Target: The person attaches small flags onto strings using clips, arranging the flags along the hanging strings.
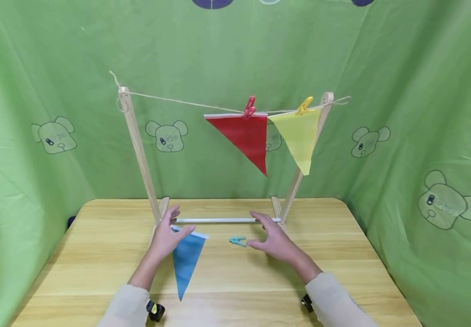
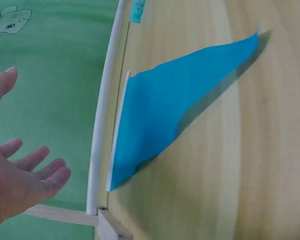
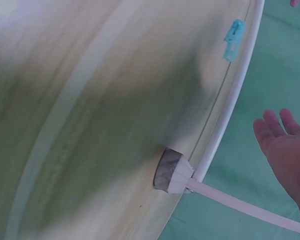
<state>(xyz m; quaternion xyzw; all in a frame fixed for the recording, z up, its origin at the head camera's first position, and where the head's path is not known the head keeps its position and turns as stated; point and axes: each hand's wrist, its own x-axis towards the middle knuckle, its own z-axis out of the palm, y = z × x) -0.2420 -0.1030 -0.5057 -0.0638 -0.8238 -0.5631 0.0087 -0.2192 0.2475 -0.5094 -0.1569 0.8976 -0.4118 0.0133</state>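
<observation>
My left hand [image 1: 167,236] hovers above the top edge of a blue triangular flag [image 1: 187,256], fingers spread and holding nothing. That flag, with a white strip along its top, lies on the table in the left wrist view too. To the right, my right hand [image 1: 274,238] is held with thumb and fingers apart, just beside a light-blue clothespin [image 1: 238,241] on the table. Overhead, a string [image 1: 186,102] carries a red flag [image 1: 245,136] held by a red clothespin [image 1: 250,108] and a yellow flag [image 1: 298,136] held by a yellow clothespin [image 1: 305,105].
Two wooden posts, the left one [image 1: 139,150] and the right one [image 1: 294,195], hold up the string. A white rod [image 1: 219,220] joins them low down, near the back of the wooden table [image 1: 342,272]. Green printed cloth [image 1: 227,54] surrounds the table.
</observation>
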